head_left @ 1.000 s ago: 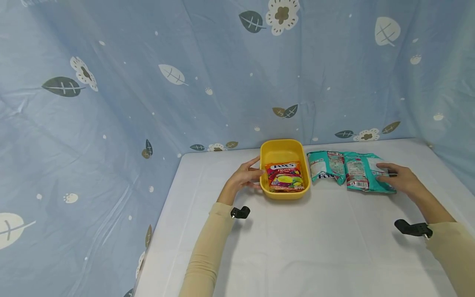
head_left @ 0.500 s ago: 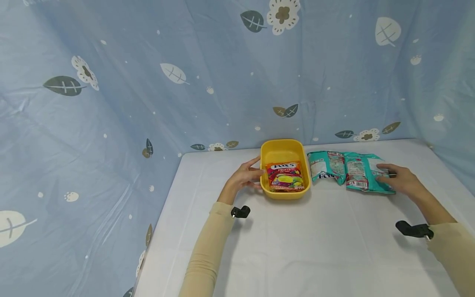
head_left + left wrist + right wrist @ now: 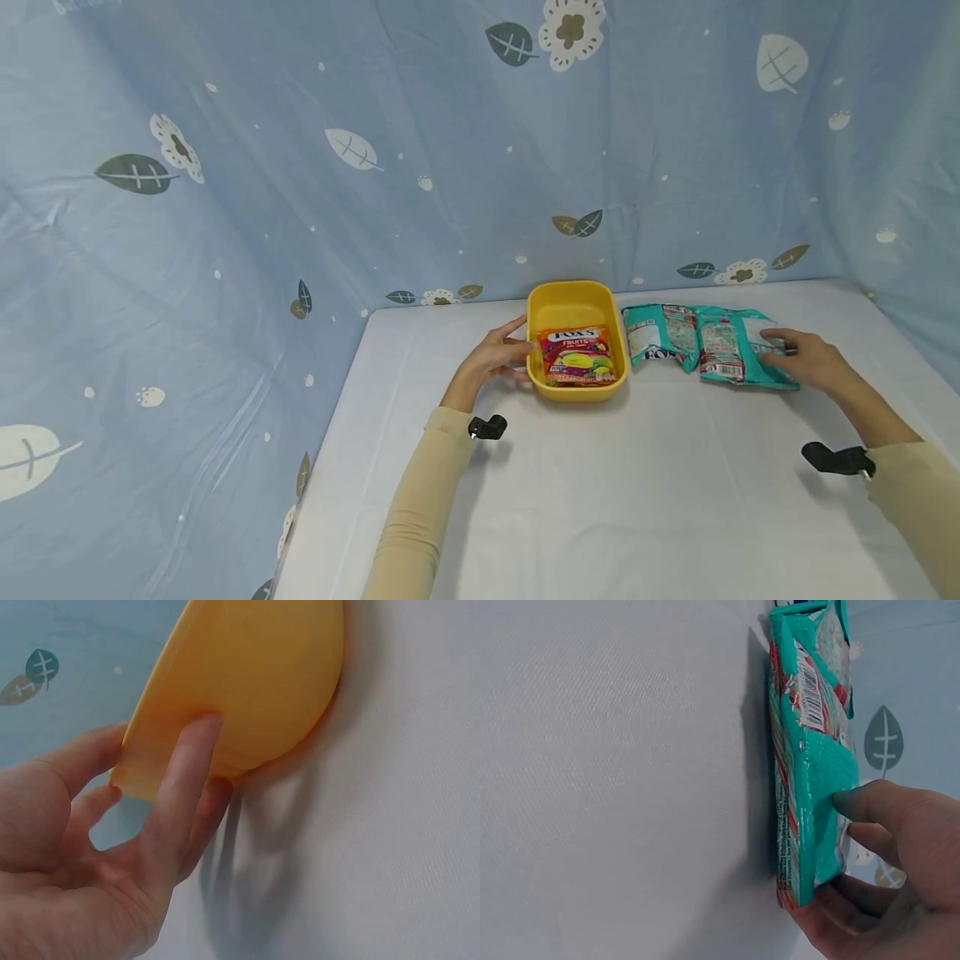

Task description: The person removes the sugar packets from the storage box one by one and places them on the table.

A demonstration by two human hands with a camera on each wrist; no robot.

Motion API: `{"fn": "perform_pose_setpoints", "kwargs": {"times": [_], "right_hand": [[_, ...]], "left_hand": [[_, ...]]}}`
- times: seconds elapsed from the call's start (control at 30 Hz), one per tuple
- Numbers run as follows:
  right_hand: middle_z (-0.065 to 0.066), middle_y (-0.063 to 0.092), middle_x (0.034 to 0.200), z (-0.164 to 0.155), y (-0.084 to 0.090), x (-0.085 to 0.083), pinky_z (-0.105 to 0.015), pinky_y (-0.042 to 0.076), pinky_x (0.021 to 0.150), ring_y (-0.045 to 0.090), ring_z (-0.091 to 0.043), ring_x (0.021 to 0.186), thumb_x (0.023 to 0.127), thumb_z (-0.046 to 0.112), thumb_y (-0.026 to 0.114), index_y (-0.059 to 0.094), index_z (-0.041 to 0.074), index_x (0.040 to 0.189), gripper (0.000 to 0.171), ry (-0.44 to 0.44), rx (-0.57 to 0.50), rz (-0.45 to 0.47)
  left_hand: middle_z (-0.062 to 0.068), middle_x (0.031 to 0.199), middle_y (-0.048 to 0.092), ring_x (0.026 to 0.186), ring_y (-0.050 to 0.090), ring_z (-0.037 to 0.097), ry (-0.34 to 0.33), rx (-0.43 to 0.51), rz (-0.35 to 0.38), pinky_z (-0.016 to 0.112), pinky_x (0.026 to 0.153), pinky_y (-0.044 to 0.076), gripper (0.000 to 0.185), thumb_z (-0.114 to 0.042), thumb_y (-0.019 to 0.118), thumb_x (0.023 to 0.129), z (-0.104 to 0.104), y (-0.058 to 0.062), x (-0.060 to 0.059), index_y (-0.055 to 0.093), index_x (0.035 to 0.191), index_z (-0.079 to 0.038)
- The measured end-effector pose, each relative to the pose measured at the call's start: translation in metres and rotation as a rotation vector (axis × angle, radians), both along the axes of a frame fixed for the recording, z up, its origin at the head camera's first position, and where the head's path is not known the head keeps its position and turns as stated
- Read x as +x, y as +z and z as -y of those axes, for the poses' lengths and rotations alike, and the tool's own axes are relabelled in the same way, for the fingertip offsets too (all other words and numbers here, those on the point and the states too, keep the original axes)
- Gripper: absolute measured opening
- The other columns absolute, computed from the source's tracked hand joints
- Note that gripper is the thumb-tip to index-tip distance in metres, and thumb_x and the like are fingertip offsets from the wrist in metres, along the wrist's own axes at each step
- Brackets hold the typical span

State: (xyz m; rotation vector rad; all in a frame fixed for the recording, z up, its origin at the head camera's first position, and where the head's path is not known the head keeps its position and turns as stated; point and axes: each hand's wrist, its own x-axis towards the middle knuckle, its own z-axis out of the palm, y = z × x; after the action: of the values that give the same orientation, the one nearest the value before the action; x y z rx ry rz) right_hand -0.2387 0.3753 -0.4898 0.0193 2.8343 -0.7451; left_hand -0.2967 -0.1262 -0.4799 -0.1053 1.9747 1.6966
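Observation:
A yellow plastic container [image 3: 574, 396] stands near the back of the table. Inside it lies an orange and red FOX'S fruit candy bag [image 3: 577, 358]. My left hand [image 3: 491, 357] grips the container's left side, with fingertips at the rim and against the outer wall, as the left wrist view shows. To the right, two teal candy bags lie in a row: the left teal bag [image 3: 658, 333] and the right teal bag [image 3: 723, 346], back label up. My right hand [image 3: 813, 362] holds the right bag by its right end, some fingers on its face and others at its lower edge [image 3: 802, 892].
A white cloth [image 3: 637, 500] covers the table. Behind and to the left hangs a blue curtain [image 3: 465, 167] with leaf and flower prints, close behind the container and bags. Black wrist cameras [image 3: 487, 427] sit on both sleeves.

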Motion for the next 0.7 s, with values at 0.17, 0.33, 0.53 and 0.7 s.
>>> {"fn": "perform_pose_setpoints", "kwargs": {"times": [0.17,0.33,0.53,0.7], "right_hand": [[-0.051,0.031,0.135,0.001,0.006,0.000,-0.074,0.043,0.093,0.037,-0.065,0.120,0.100,0.035,0.050,0.034,-0.012,0.142,0.064,0.036,0.024,0.003],[-0.050,0.030,0.137,-0.001,0.010,-0.002,-0.072,0.046,0.093,0.039,-0.064,0.121,0.101,0.038,0.050,0.033,-0.011,0.143,0.067,0.056,0.027,0.012],[-0.049,0.027,0.139,-0.003,0.012,-0.004,-0.070,0.050,0.091,0.039,-0.064,0.123,0.101,0.041,0.048,0.031,-0.012,0.144,0.070,0.054,0.022,0.032],[-0.049,0.027,0.139,-0.003,0.014,-0.004,-0.070,0.049,0.091,0.040,-0.063,0.122,0.101,0.042,0.047,0.030,-0.012,0.144,0.071,0.053,0.026,0.030]], "left_hand": [[0.018,0.127,0.060,0.099,0.071,0.028,0.002,0.004,0.003,0.044,0.070,0.065,0.073,-0.018,0.071,0.091,0.000,0.000,0.000,0.037,0.150,-0.042],[0.018,0.126,0.060,0.099,0.071,0.028,0.008,0.013,0.004,0.044,0.071,0.065,0.073,-0.017,0.072,0.090,0.000,-0.001,-0.001,0.038,0.148,-0.044],[0.017,0.127,0.060,0.099,0.071,0.028,0.003,0.008,0.008,0.045,0.073,0.065,0.072,-0.019,0.072,0.090,0.000,-0.002,-0.002,0.039,0.148,-0.045],[0.019,0.130,0.058,0.100,0.071,0.029,-0.009,0.030,-0.001,0.047,0.074,0.064,0.074,-0.017,0.071,0.091,0.001,-0.004,-0.002,0.035,0.151,-0.041]]}}
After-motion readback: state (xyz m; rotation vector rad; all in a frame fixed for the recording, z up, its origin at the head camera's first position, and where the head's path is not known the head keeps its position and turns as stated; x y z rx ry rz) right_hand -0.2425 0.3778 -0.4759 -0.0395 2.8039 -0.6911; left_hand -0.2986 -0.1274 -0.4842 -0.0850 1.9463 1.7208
